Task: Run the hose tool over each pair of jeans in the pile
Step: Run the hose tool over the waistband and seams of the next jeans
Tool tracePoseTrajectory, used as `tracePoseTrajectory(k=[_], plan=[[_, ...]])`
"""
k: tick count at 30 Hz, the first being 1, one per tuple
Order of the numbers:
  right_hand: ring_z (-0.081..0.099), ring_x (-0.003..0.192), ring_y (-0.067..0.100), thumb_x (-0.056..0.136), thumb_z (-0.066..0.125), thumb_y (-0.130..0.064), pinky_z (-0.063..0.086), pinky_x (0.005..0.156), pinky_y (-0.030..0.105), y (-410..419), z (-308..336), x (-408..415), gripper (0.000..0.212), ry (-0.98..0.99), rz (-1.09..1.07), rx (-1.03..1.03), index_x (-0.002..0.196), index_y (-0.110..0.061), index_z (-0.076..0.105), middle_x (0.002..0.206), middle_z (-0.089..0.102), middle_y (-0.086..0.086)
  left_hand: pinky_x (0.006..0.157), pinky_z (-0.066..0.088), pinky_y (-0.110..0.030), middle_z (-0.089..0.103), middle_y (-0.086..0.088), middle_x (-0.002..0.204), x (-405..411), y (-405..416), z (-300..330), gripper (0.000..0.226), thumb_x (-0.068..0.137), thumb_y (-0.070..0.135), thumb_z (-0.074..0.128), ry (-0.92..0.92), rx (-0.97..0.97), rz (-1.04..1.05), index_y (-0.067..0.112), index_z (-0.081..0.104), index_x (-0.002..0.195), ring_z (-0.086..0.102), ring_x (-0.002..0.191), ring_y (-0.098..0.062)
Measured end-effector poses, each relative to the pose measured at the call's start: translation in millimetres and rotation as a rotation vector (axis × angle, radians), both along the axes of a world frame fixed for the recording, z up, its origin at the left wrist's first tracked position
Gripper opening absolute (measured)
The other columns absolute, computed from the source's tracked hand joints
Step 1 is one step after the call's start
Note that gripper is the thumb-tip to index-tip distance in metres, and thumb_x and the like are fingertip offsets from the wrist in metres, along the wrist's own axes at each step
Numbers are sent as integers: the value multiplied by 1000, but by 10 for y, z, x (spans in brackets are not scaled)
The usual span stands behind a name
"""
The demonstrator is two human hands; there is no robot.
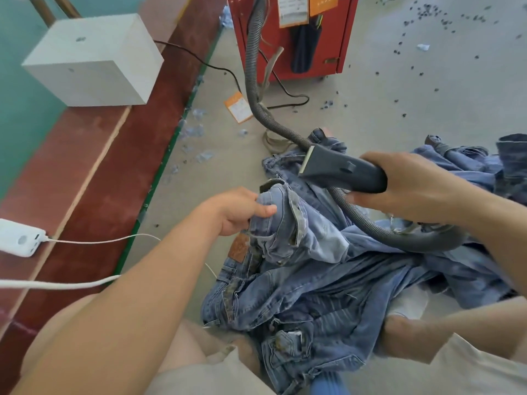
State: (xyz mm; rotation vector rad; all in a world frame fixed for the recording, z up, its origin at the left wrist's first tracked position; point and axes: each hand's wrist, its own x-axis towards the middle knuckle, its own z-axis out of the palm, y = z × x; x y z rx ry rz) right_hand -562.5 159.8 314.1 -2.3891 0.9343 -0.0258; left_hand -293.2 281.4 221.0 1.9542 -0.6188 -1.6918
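A pile of blue jeans (328, 286) lies on the concrete floor between my knees and spreads to the right. My left hand (236, 212) grips the bunched waistband of the top pair of jeans (288, 223) and holds it up. My right hand (413, 186) grips the dark grey hose tool (342, 169), its flat nozzle pointing left, just above and behind that waistband. The grey ribbed hose (253, 67) loops under my right hand and runs up to the red machine (293, 35).
A red-brown bench (94, 155) runs along the left with a white box (94, 61), a white power bank (20, 238) and white cables. An orange tag (238, 106), a black cord and scattered denim scraps lie on the floor. My knees are at the bottom.
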Motion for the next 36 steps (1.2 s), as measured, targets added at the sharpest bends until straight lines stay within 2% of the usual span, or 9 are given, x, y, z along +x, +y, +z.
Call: tracePoseTrajectory(k=[4,9,14,18,22,27,30,33,36], plan=[[58,67,-11,84,76,-46,39,54,7,-23,21,-22,25,-32,13,0,84,-41,51,77,59,-39,94,51,-45,72,-5,114,24,75,34,30,103,49,54,-222,1,-358,25,69,114,65,103,-28],[61,69,-6,85,73,-49,39,51,16,-76,23,-69,21,-15,37,-7,93,-39,56,83,60,-37,98,56,-49,76,-11,117,-2,22,22,53,102,59,43,15,-140,-40,16,65,125,71,112,-33],[58,76,-9,81,71,-52,39,57,19,-90,18,-130,27,34,77,-39,101,-36,61,73,63,-17,88,59,-48,64,-22,136,49,-48,124,54,100,39,60,525,-346,221,6,56,142,65,122,-38],[58,71,-14,83,76,-48,44,55,14,-105,-11,-142,38,39,40,-18,108,-41,48,74,62,-17,85,60,-49,69,-20,129,18,-79,150,30,104,13,52,518,-402,203,11,61,132,70,114,-34],[60,63,-13,85,78,-40,45,57,6,-126,30,-112,29,-3,43,-25,98,-31,54,69,63,-14,85,61,-43,71,-22,123,-26,-81,190,33,106,22,49,537,-393,226,7,74,120,73,107,-30],[57,80,-6,85,80,-41,42,67,12,26,20,51,23,-8,153,-36,97,-32,63,73,62,-12,99,56,-52,60,-28,136,-184,-65,196,42,109,28,42,586,-335,169,8,57,142,67,113,-37],[58,81,-9,86,76,-47,42,67,9,136,7,175,26,-117,147,-21,105,-34,65,78,63,-19,110,40,-66,43,-37,148,-270,-53,208,44,106,21,44,576,-322,138,8,50,147,51,128,-47],[59,71,-13,85,74,-48,41,61,4,44,89,145,22,-221,40,-9,101,-40,62,72,63,-20,96,55,-58,63,-22,137,-218,-76,247,43,110,33,36,576,-340,181,14,58,141,65,120,-35],[60,67,-3,83,73,-48,42,59,12,-121,129,-4,19,-76,50,-56,94,-36,63,74,65,-20,96,56,-54,64,-17,138,-118,-83,280,58,110,48,24,630,-334,225,15,63,136,64,125,-34]])
